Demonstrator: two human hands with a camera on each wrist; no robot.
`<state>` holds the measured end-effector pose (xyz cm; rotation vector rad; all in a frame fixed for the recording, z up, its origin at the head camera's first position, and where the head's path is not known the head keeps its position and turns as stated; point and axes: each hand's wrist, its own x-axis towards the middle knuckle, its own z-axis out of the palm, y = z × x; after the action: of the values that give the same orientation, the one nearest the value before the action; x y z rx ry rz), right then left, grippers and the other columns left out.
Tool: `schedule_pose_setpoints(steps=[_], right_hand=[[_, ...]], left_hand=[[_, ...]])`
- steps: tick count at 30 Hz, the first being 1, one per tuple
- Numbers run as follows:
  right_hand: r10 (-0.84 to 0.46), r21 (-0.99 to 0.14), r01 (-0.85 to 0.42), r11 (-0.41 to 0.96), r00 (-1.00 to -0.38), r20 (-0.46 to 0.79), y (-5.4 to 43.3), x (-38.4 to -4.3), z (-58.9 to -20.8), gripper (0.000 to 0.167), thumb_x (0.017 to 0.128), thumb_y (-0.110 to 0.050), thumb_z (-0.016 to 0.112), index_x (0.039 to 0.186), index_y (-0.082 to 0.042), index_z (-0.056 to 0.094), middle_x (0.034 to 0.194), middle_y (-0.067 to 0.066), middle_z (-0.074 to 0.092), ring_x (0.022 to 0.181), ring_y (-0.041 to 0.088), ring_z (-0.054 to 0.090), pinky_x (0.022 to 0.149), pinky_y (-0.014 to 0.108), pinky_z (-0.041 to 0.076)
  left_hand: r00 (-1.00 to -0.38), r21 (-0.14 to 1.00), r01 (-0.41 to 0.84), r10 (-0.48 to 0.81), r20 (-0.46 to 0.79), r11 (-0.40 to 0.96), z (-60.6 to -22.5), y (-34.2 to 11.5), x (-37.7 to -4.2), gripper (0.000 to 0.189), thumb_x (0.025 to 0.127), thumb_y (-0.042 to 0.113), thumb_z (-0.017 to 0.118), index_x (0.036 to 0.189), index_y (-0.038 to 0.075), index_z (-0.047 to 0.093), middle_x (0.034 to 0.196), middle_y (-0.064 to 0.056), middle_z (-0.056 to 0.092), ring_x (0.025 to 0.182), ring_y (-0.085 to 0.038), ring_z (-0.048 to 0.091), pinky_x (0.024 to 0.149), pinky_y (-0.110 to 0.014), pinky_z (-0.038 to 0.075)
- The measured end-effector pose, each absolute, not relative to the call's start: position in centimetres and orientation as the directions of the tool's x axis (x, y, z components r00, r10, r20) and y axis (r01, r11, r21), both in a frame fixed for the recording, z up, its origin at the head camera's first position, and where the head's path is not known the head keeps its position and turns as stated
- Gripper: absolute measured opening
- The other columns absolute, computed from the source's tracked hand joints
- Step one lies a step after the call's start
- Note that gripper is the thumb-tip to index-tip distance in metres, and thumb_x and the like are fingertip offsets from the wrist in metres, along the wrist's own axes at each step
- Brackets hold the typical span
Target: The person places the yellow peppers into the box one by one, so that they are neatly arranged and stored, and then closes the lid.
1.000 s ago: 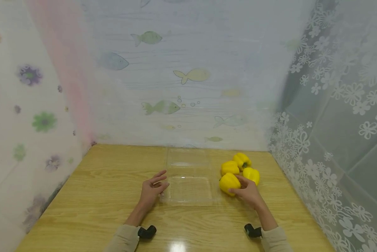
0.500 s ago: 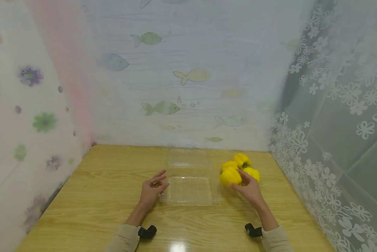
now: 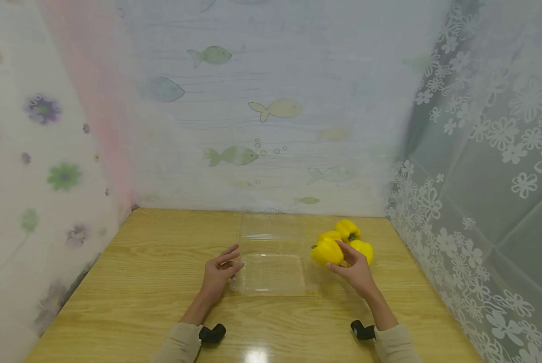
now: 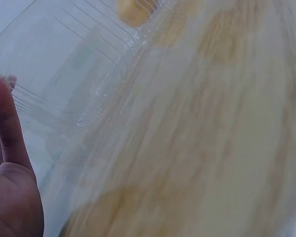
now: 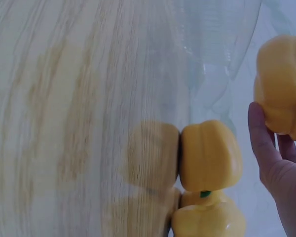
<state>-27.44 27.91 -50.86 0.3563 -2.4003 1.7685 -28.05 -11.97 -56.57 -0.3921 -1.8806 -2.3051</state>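
Note:
My right hand (image 3: 358, 275) grips a yellow bell pepper (image 3: 327, 252), thumb on the near side and fingers over the far side. In the right wrist view this pepper (image 5: 281, 84) is raised well above the table, above the others. A clear plastic clamshell box (image 3: 271, 291) lies with its lid (image 3: 271, 225) folded back, left of the pepper. At the box's left edge, my left hand (image 3: 218, 275) pinches the rim, with its upper fingers extended. The left wrist view shows the thumb (image 4: 4, 111) right at the rim.
More yellow bell peppers stand together at the right: one at the back (image 3: 347, 230), one at the right (image 3: 362, 251), and one (image 3: 330, 235) partly hidden behind the held pepper. Patterned curtains surround the wooden table (image 3: 162, 262) on three sides.
My right hand has lifted the pepper up off the table, turned it so its green stem shows at the left, and shifted it slightly left. My left hand stays in place.

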Motion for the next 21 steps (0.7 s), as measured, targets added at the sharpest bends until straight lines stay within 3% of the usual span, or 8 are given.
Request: schedule_pose_setpoints(steps=[13, 21], right_hand=[[-0.231, -0.894, -0.406, 0.189, -0.903, 0.362, 26.8, -27.3, -50.7, 0.073, 0.089, 0.001, 0.076, 0.153, 0.002, 0.041, 0.154, 0.029, 0.041, 0.13, -0.008, 0.047, 0.106, 0.014, 0.04], [-0.286, -0.893, -0.43, 0.133, -0.879, 0.381, 26.0, -27.2, -50.5, 0.073, 0.089, 0.004, 0.074, 0.153, 0.002, 0.041, 0.154, 0.028, 0.042, 0.126, -0.001, 0.055, 0.101, 0.02, 0.049]], left_hand=[[-0.961, 0.941, 0.259, 0.037, 0.274, -0.217, -56.4, -11.8, -28.0, 0.046, 0.09, -0.003, 0.074, 0.129, -0.021, 0.057, 0.153, -0.025, 0.046, 0.074, -0.004, 0.061, 0.05, -0.017, 0.048], [-0.964, 0.94, 0.252, 0.025, 0.264, -0.228, -56.4, -11.6, -27.9, 0.046, 0.089, -0.004, 0.075, 0.128, -0.021, 0.057, 0.153, -0.024, 0.047, 0.073, -0.004, 0.061, 0.049, -0.017, 0.047]])
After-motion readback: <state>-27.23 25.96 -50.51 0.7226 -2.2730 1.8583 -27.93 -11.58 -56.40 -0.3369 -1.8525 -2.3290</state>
